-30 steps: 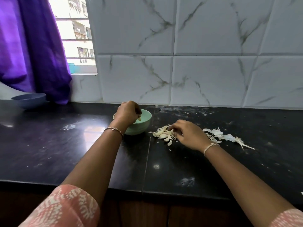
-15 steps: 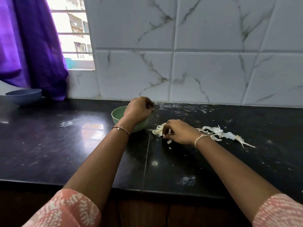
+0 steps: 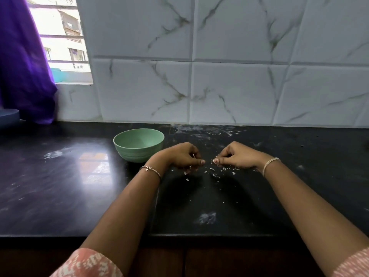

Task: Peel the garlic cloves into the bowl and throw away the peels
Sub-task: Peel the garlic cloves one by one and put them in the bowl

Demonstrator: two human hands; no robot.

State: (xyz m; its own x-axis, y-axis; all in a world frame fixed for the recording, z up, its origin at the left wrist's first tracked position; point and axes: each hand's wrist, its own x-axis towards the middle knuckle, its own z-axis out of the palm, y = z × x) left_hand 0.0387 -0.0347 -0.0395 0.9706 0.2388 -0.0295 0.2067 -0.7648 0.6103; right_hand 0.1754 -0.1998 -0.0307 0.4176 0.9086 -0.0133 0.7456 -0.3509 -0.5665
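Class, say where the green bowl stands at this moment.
Head view: the bowl stands left of centre on the black counter, just behind and left of the left hand.

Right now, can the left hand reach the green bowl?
Probably yes. The left hand is low over the counter, right beside the bowl, and nothing stands between them.

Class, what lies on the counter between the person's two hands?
In the head view, small white peel flakes on otherwise bare black counter lie between the left hand and right hand.
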